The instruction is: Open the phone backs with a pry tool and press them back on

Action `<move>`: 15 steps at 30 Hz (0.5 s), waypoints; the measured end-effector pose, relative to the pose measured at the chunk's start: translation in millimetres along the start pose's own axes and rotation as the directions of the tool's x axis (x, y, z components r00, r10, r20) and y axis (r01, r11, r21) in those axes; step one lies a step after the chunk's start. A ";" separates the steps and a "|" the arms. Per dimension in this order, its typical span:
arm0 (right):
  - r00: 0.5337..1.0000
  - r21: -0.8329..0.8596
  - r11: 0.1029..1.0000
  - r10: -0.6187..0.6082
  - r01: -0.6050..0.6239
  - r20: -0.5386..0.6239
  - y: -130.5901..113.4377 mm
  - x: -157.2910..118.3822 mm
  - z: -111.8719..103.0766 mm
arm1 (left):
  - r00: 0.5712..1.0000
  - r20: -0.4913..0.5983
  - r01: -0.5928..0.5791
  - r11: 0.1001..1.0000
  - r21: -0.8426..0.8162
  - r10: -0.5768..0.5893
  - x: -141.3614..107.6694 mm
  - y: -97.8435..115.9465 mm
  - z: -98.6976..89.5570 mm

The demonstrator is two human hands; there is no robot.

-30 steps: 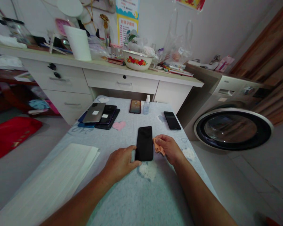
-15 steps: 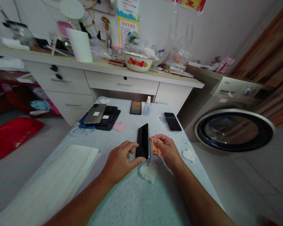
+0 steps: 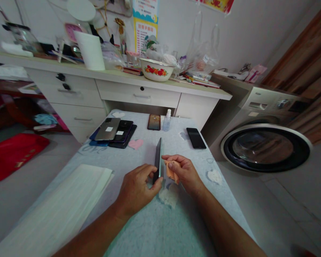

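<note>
Pinching phone (image 3: 158, 157) (left) and orange cloth (image 3: 171, 174) (right), hands (image 3: 139, 185) (image 3: 186, 174) curl closed; tablecloth (image 3: 149, 228) reads "Love".

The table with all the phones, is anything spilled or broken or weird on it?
I can't see anything spilled or broken. The only odd-looking thing is the smartphone in the left hand: it's tipped up on edge, while the black phone near the table's right side lies flat.

Btwn. forearms (image 3: 216, 214) free — phone (image 3: 157, 159) blks. ahead
</note>
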State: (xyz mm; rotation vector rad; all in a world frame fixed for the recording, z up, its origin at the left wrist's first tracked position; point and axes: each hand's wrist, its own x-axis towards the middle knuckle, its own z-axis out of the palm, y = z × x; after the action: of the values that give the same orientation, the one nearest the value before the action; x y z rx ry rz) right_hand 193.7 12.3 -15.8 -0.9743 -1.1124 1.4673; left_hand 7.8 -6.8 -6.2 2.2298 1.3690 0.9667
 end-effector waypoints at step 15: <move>0.996 -0.260 0.962 -0.089 0.079 -0.026 12.1 4.5 -7.0 | 0.961 0.033 0.277 0.955 -0.101 -0.275 4.2 -3.1 -7.0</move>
State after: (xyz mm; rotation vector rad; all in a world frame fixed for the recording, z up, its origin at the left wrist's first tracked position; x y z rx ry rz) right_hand 196.8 17.0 -29.4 -1.1155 -1.3250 1.2509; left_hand 2.2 -2.1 -1.6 1.9019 1.5336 0.8935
